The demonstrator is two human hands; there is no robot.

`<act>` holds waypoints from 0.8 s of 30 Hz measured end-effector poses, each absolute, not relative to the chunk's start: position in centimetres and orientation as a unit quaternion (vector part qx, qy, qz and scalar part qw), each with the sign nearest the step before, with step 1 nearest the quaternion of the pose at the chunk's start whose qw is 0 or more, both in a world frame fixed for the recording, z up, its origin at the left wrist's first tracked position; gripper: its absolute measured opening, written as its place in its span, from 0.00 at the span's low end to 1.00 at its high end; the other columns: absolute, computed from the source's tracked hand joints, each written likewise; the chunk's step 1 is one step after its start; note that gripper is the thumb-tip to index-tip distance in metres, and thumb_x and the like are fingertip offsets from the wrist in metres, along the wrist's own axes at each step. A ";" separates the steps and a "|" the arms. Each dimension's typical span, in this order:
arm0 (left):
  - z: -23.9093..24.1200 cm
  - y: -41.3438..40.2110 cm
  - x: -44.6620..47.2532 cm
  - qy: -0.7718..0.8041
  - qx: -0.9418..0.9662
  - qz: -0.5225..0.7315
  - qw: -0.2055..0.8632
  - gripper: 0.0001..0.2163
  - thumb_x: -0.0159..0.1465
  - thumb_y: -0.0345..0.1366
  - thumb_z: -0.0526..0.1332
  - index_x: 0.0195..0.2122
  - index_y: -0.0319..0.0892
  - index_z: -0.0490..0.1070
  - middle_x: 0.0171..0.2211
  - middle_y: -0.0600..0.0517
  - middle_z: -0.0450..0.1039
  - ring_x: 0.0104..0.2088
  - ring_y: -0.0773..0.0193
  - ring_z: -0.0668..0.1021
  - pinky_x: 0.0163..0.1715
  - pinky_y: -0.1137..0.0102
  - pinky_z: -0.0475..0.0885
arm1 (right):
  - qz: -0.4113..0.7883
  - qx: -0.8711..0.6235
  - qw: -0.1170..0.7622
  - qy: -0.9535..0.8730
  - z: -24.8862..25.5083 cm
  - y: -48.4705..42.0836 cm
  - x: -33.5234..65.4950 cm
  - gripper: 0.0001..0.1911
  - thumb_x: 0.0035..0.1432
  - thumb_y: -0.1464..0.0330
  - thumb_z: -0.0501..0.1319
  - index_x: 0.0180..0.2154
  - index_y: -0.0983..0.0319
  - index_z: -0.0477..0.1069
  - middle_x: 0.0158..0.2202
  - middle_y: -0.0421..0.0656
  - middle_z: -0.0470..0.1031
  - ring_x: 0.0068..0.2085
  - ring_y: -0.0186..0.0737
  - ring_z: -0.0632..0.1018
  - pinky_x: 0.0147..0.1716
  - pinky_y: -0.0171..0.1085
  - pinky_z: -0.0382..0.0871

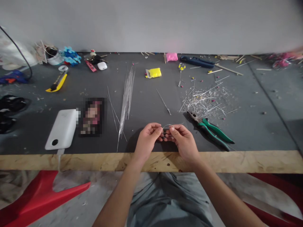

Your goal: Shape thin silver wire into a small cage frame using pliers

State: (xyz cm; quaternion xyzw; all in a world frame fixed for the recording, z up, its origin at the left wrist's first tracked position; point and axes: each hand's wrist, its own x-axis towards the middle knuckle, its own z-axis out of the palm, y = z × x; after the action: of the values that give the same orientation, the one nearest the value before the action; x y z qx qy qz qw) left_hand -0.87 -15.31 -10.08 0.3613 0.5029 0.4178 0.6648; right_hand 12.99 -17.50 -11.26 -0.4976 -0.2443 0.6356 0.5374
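Observation:
My left hand (149, 135) and my right hand (183, 137) meet above the table's front edge, thumbs and fingers closed on a thin wire (168, 125) curved into a loop between them. Its lower part is partly hidden by my fingers. Beyond my hands lies a straight wire (163, 100) with a twisted end. To the right rest green-handled pliers (213, 129), jaws toward the back left. Left of my hands is a bundle of long straight wires (126, 97), with a few loose ones beside it.
Cut wire pieces (205, 101) are scattered at the right. Farther back lie a yellow packet (153, 72), a pink packet (171, 57) and a wire piece with a yellow top (181, 66). A white power bank (62, 129) and a yellow utility knife (58, 82) are at the left.

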 end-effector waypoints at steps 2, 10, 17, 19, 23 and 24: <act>-10.3 -15.6 -0.5 0.531 0.381 0.441 0.615 0.09 0.58 0.40 0.65 0.36 0.42 0.69 0.27 0.56 0.71 0.28 0.68 0.74 0.29 0.71 0.71 | 0.630 -0.503 0.541 -0.242 -11.3 -17.6 12.9 0.06 0.55 0.63 0.67 0.33 0.59 0.75 0.29 0.37 0.77 0.31 0.32 0.78 0.35 0.35 0.75; -10.7 -16.7 0.6 0.600 0.455 0.453 0.477 0.07 0.61 0.37 0.63 0.38 0.42 0.75 0.35 0.51 0.77 0.36 0.64 0.77 0.38 0.70 0.71 | 0.616 -0.511 0.541 -0.260 -11.2 -17.7 12.7 0.05 0.55 0.64 0.66 0.34 0.59 0.75 0.33 0.39 0.78 0.35 0.36 0.79 0.36 0.37 0.76; -10.5 -16.6 0.8 0.597 0.491 0.442 0.455 0.07 0.62 0.37 0.61 0.40 0.43 0.74 0.38 0.50 0.77 0.38 0.64 0.78 0.39 0.71 0.71 | 0.575 -0.530 0.545 -0.301 -11.4 -17.9 12.7 0.04 0.54 0.66 0.67 0.33 0.57 0.76 0.34 0.39 0.80 0.37 0.37 0.79 0.43 0.41 0.73; -10.5 -16.5 0.8 0.588 0.497 0.437 0.465 0.06 0.62 0.36 0.61 0.39 0.43 0.74 0.37 0.50 0.77 0.37 0.64 0.77 0.39 0.71 0.71 | 0.554 -0.540 0.549 -0.319 -11.4 -18.0 12.7 0.04 0.52 0.67 0.68 0.32 0.58 0.76 0.34 0.39 0.80 0.38 0.37 0.79 0.45 0.41 0.72; -10.6 -16.3 0.5 0.562 0.506 0.431 0.493 0.04 0.63 0.35 0.59 0.37 0.43 0.73 0.35 0.52 0.76 0.37 0.65 0.77 0.38 0.72 0.71 | 0.526 -0.552 0.545 -0.348 -11.1 -18.2 12.5 0.03 0.54 0.67 0.66 0.33 0.58 0.76 0.35 0.40 0.80 0.38 0.38 0.79 0.43 0.40 0.72; -10.6 -16.2 0.5 0.557 0.508 0.430 0.497 0.04 0.63 0.35 0.59 0.37 0.43 0.73 0.35 0.52 0.76 0.37 0.65 0.77 0.38 0.73 0.71 | 0.523 -0.553 0.543 -0.355 -11.1 -18.2 12.4 0.04 0.54 0.67 0.65 0.34 0.57 0.76 0.35 0.40 0.80 0.37 0.38 0.79 0.42 0.40 0.72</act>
State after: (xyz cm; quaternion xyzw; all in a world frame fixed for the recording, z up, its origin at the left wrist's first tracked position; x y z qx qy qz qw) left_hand 0.47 -16.25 -10.60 0.5084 0.5571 0.4297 0.4966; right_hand 12.39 -18.21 -11.06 -0.5530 -0.3548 0.5226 0.5432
